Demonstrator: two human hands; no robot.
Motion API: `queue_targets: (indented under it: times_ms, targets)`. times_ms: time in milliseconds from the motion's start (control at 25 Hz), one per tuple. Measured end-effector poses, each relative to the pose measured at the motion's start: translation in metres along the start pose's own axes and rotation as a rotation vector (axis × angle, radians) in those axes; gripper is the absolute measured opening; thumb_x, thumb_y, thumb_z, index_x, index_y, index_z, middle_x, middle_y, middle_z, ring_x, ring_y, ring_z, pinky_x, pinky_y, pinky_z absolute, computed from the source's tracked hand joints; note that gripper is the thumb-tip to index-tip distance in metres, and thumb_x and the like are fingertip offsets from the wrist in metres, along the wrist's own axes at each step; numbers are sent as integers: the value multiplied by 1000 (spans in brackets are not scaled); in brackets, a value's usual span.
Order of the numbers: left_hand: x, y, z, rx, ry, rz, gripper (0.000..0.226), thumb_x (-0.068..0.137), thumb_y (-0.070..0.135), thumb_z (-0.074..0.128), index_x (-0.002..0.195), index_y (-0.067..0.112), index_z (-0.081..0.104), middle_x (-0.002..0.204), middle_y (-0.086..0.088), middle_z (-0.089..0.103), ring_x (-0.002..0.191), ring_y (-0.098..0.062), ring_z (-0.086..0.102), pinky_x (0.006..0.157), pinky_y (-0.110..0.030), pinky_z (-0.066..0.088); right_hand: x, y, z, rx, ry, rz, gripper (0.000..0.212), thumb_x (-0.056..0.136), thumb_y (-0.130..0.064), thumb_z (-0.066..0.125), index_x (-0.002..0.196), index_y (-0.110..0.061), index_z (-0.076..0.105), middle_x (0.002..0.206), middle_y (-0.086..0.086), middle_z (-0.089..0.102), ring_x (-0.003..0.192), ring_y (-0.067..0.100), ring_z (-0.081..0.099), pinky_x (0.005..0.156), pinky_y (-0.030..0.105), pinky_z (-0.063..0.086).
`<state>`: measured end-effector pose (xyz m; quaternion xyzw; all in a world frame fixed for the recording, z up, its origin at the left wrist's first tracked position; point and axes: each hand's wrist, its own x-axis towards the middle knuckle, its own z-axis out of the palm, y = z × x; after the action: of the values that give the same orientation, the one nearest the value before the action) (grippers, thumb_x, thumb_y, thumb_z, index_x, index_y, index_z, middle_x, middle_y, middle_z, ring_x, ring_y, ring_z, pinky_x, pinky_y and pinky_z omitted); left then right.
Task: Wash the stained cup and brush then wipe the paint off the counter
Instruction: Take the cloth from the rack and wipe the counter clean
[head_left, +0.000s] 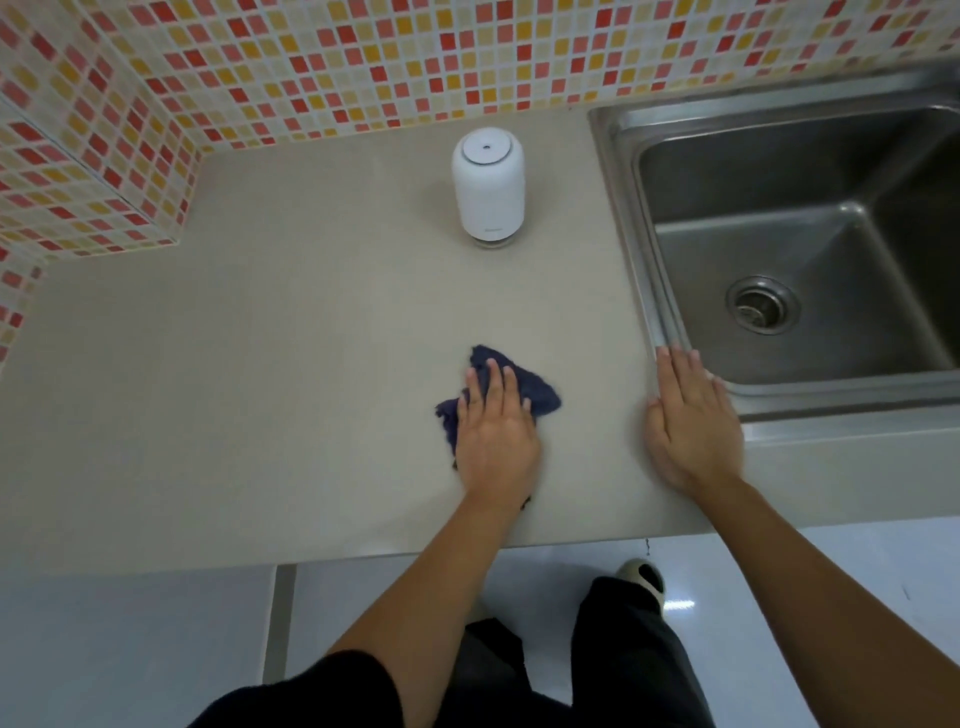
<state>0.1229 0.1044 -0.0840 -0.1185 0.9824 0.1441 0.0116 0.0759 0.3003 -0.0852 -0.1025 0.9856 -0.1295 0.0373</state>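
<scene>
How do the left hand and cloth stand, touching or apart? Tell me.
Touching. The head view shows the left hand lying flat on the cloth, fingers straight across it.

A dark blue cloth (535, 389) lies crumpled on the pale beige counter (260, 389), near the front edge. The left hand (496, 436) presses flat on it with straight fingers and covers its middle. Rumpled corners stick out beyond the fingers and on both sides.
</scene>
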Motion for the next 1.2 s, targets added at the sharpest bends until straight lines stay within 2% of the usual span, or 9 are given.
queue_targets:
  times_ms: [120,320,440,520,600,800,1000,1120,1200]
  targets:
    - [19,40,13,15,-57,12,50,88,25,31,121,0,60,130,-17,58,122,-36,53,97,-48,45,1,7,-9,87,-69,-67,71,84,-39,6,146,-9,16,154,10,19,143,23,10,113,38,7]
    - [60,94,27,-247,33,-83,51,97,23,19,140,3,36,151,-16,31,141,-32,26,116,-39,20,28,60,-46,202,-69,-63,59,92,-31,17,147,-10,13,155,5,15,141,11,1,113,30,-2]
    - [81,164,11,-578,111,-137,43,100,22,32,141,11,36,149,-8,37,134,-24,40,109,-30,29,70,132,-86,256,-8,-107,51,95,-32,28,140,-8,36,144,12,41,135,26,32,112,37,23]
    - [89,202,-1,-594,149,-25,47,99,28,29,143,13,33,151,-4,34,136,-20,36,110,-27,26,100,150,-110,453,-8,-44,36,96,-31,41,123,-11,55,119,12,62,108,25,57,94,33,41]
    - [97,237,-8,-590,145,52,50,98,32,27,144,13,29,153,-3,28,140,-16,28,113,-26,19,125,154,-140,800,-125,42,23,95,-30,47,111,-18,60,106,7,67,92,16,62,85,30,46]
    - [114,298,-25,-780,102,-15,46,100,31,32,144,17,30,154,-1,26,140,-15,28,116,-30,23,153,163,-189,1466,-503,267,33,94,-40,45,110,-16,59,99,1,66,90,14,62,79,27,46]
    - [131,326,-37,-888,65,-36,58,96,43,38,147,29,18,146,1,41,127,-17,47,107,-39,39,173,177,-216,1509,-446,147,15,88,-18,59,101,-11,63,96,8,70,83,14,67,71,23,53]
    - [133,334,-41,-1216,4,-90,64,91,42,46,146,35,14,140,14,35,125,-6,39,105,-31,35,186,183,-231,1435,-401,109,15,92,-19,54,101,-14,64,103,8,69,95,19,65,84,34,53]
    - [136,333,-39,-1425,-9,-142,55,94,29,47,143,35,23,148,9,31,129,-10,38,109,-37,34,193,185,-240,1339,-434,36,18,92,-21,54,105,-14,64,105,7,68,101,20,63,89,36,50]
